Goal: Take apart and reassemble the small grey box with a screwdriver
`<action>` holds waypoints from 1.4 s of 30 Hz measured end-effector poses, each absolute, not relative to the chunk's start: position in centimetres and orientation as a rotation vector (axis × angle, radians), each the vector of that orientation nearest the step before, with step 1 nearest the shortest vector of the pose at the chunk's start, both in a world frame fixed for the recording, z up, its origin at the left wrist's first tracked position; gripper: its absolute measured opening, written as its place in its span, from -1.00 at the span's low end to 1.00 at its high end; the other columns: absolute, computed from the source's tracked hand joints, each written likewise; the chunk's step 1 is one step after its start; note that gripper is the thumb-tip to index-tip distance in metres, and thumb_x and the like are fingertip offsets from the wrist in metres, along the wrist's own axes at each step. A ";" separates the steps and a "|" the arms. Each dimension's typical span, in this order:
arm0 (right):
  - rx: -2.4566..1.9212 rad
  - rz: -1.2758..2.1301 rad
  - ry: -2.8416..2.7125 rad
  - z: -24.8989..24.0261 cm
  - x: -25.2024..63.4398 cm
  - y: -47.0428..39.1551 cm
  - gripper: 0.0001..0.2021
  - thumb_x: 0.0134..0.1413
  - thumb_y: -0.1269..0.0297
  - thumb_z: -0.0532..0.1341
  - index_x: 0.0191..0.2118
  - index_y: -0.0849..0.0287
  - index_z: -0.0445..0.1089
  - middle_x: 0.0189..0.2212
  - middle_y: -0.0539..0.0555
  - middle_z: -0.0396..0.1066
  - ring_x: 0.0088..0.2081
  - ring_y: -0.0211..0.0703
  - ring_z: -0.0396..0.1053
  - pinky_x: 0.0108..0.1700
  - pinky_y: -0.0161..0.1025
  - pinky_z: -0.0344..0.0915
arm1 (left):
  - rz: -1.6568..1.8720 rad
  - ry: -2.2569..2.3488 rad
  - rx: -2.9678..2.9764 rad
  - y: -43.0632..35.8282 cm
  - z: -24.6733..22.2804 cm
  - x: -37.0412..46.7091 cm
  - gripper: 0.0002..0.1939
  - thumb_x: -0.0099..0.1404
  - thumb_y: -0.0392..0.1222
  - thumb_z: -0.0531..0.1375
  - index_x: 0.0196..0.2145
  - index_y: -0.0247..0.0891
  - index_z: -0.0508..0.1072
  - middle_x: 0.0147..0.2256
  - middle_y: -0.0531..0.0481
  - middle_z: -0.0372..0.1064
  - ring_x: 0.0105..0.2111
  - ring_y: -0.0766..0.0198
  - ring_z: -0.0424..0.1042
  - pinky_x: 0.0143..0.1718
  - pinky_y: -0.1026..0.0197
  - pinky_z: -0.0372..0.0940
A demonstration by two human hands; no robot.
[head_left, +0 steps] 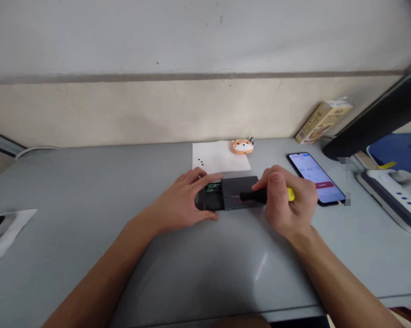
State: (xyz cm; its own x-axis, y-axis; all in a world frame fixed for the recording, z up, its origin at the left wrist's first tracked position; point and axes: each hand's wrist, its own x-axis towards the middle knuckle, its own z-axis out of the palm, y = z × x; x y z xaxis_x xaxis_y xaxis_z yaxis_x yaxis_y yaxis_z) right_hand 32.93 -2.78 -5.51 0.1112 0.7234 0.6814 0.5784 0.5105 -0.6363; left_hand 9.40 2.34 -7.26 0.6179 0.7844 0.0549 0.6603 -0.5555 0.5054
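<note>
A dark rectangular device case (239, 187) lies flat on the grey table, with a strip of green circuit board (213, 187) exposed near its left end. My left hand (183, 200) grips that left end, index finger along the far edge and thumb along the near edge. In my closed right hand (290, 198) is a screwdriver (256, 196) with a black and yellow handle. Its thin shaft points left across the case; whether the tip touches anything is too small to tell.
Behind the case, a white paper sheet (215, 157) carries several tiny black pieces (200, 162) and an orange animal-faced pouch (242, 146). To the right are a lit phone (316, 177), a drink carton (324, 120), a black cylinder (372, 120) and a power strip (393, 200).
</note>
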 end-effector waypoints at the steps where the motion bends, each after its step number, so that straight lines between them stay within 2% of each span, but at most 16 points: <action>1: -1.174 0.123 -1.534 -5.4 33.1 -2.7 -0.50 0.42 0.15 0.00 -0.55 0.14 0.39 -0.60 0.02 0.36 -0.57 -0.28 0.25 -0.51 -0.24 0.13 | 0.382 1.147 2.404 2.3 -7.2 9.4 -0.12 0.10 0.10 0.45 0.32 0.24 0.23 0.15 0.01 0.25 0.17 -0.07 0.30 0.27 -0.12 0.25; 11: -1.300 0.014 -1.230 -5.4 34.8 -1.7 -0.48 0.37 0.13 0.06 -0.64 0.14 0.34 -0.70 0.00 0.23 -0.62 -0.28 0.21 -0.57 -0.24 0.07 | 0.328 1.131 2.399 2.2 -6.6 8.9 -0.21 0.19 0.08 0.39 0.32 0.20 0.23 0.13 -0.04 0.22 0.14 -0.02 0.31 0.25 -0.10 0.27; 16: -1.203 0.109 -1.150 -6.1 34.4 -1.7 -0.48 0.41 0.08 0.02 -0.60 0.13 0.32 -0.66 -0.01 0.23 -0.64 -0.28 0.20 -0.59 -0.23 0.04 | 0.366 1.103 2.491 1.8 -6.9 9.5 -0.30 0.26 0.09 0.35 0.31 0.15 0.27 0.21 -0.08 0.23 0.23 -0.10 0.22 0.30 -0.17 0.15; 20: -1.185 0.161 -1.331 -6.4 33.9 -2.0 -0.52 0.41 0.11 0.03 -0.55 0.13 0.37 -0.63 -0.01 0.27 -0.61 -0.28 0.19 -0.53 -0.21 0.08 | 0.452 0.990 2.568 1.3 -7.5 10.5 -0.43 0.39 0.04 0.23 0.31 0.06 0.27 0.24 -0.08 0.28 0.26 -0.05 0.22 0.33 -0.15 0.07; 23: -1.176 0.143 -1.423 -6.6 33.8 -2.1 -0.52 0.41 0.15 0.02 -0.55 0.14 0.37 -0.64 -0.02 0.25 -0.59 -0.28 0.18 -0.48 -0.21 0.09 | 0.477 0.947 2.603 1.1 -7.9 11.0 -0.47 0.40 -0.03 0.23 0.29 0.03 0.30 0.22 -0.05 0.31 0.25 -0.02 0.25 0.32 -0.11 0.07; 35: -1.239 0.176 -1.331 -6.6 33.8 -1.9 -0.51 0.40 0.12 0.01 -0.57 0.15 0.33 -0.66 -0.04 0.22 -0.62 -0.30 0.17 -0.53 -0.25 0.08 | 0.526 0.978 2.627 1.2 -8.2 11.4 -0.59 0.48 -0.11 0.15 0.24 -0.09 0.28 0.18 -0.05 0.39 0.21 0.06 0.31 0.24 -0.07 0.13; 42: -1.174 0.206 -1.359 -6.5 33.6 -2.1 -0.50 0.41 0.11 0.00 -0.57 0.14 0.33 -0.66 -0.05 0.19 -0.63 -0.30 0.15 -0.54 -0.23 0.04 | 0.541 0.960 2.647 1.1 -8.3 11.5 -0.57 0.43 -0.11 0.21 0.22 -0.11 0.30 0.16 -0.05 0.40 0.19 0.04 0.32 0.23 -0.07 0.12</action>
